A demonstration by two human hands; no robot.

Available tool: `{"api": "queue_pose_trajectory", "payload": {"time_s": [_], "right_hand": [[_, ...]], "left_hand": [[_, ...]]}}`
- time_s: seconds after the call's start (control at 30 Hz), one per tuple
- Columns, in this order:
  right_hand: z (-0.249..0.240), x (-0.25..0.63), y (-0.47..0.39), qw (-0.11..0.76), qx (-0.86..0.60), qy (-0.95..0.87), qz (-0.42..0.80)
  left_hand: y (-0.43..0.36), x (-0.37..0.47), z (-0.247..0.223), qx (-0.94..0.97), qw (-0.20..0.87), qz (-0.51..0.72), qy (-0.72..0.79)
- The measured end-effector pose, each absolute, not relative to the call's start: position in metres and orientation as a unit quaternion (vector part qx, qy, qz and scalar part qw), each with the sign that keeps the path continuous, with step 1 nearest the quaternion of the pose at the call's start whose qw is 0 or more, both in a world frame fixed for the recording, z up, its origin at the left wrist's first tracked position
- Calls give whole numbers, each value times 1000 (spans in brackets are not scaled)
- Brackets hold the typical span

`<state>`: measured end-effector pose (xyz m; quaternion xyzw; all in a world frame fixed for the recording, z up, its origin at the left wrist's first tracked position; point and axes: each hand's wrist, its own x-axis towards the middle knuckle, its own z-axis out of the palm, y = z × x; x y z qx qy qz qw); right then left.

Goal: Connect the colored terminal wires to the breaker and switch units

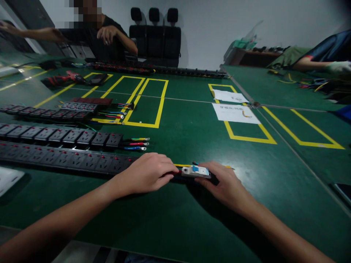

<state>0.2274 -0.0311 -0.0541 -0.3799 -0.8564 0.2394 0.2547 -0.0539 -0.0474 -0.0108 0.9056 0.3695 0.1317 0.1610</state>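
Observation:
Between the fingers of my right hand [222, 182] is a white circuit breaker with a blue switch [195, 170]. My left hand [153, 171] pinches a red wire [180, 171] that runs to the breaker's left end. Whether the wire sits inside the breaker's terminal I cannot tell. A yellow wire [178, 165] lies just behind both hands. Under my left wrist passes the end of a long black socket strip [90, 163]. Behind it lies another row of black sockets [85, 136], with green-yellow, red and blue wires [137, 144] ending in metal lugs.
Further back on the green table [186, 135] are smaller socket strips [55, 111], a red-black power tool [68, 78] and white paper sheets [236, 113]. A co-worker [109, 36] sits across; a gloved hand [338, 67] handles wires at right.

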Motion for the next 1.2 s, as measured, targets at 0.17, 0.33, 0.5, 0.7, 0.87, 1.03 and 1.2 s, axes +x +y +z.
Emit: {"api": "queue_pose_trajectory", "payload": {"time_s": [0.17, 0.33, 0.5, 0.7, 0.87, 1.03, 1.2], "right_hand": [[-49, 226, -31, 241, -397, -845, 266], [-44, 226, -30, 235, -386, -849, 273], [-41, 227, -30, 225, -373, -854, 283], [-42, 227, -31, 226, -377, -851, 286], [-35, 229, -32, 215, -379, -858, 272], [-18, 248, -23, 223, -352, -874, 250], [-5, 292, 3, 332, -454, -806, 186]], "left_hand": [[-48, -51, -4, 866, 210, 143, 432], [-43, -52, 1, 782, 328, 236, 474], [-38, -55, 5, 752, 344, 268, 494], [-39, -56, 4, 748, 354, 266, 494], [-39, -55, 6, 741, 356, 254, 510], [-38, -56, 7, 741, 354, 248, 514], [-38, -55, 10, 733, 360, 242, 524]]}}
